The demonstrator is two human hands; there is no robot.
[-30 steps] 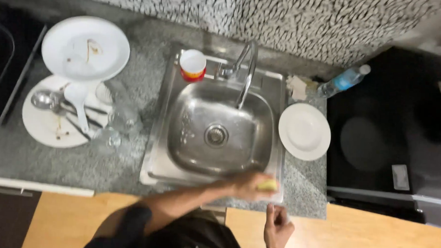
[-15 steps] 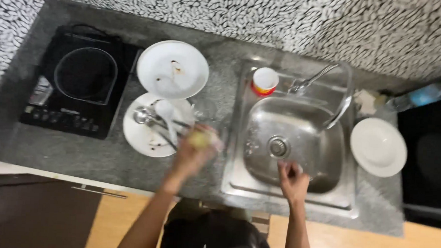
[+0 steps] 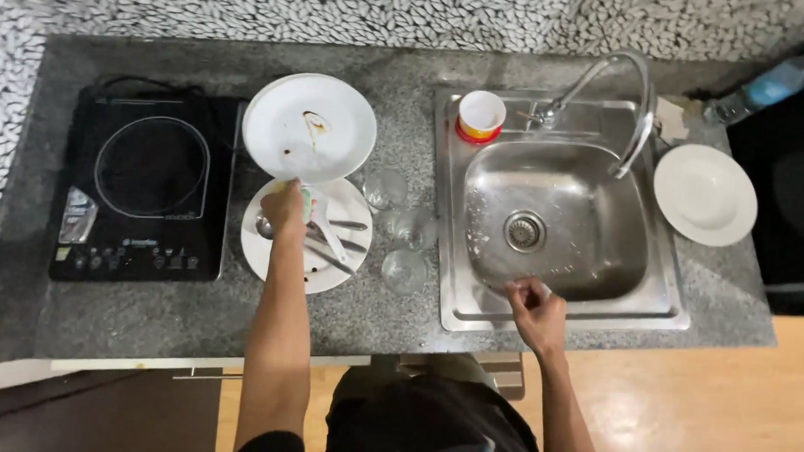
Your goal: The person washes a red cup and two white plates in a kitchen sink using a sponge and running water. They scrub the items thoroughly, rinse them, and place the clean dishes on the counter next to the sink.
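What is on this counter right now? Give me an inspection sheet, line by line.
Surface: grey speckled counter with a steel sink.
Job's things: stained white plate; lower plate carrying cutlery.
Clutter: three clear glasses; red-and-white cup; clean plate; bottle.
Hands: left hand grips a sponge over the plates; right hand rests closed at the sink's front edge.
Cables: dark cord behind the induction hob.
Surroundings: patterned wall, wooden floor.

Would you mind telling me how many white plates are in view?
3. A stained plate beside the induction cooktop, a plate with cutlery just below it under the left hand, and a clean plate right of the sink. More may be stacked beneath.
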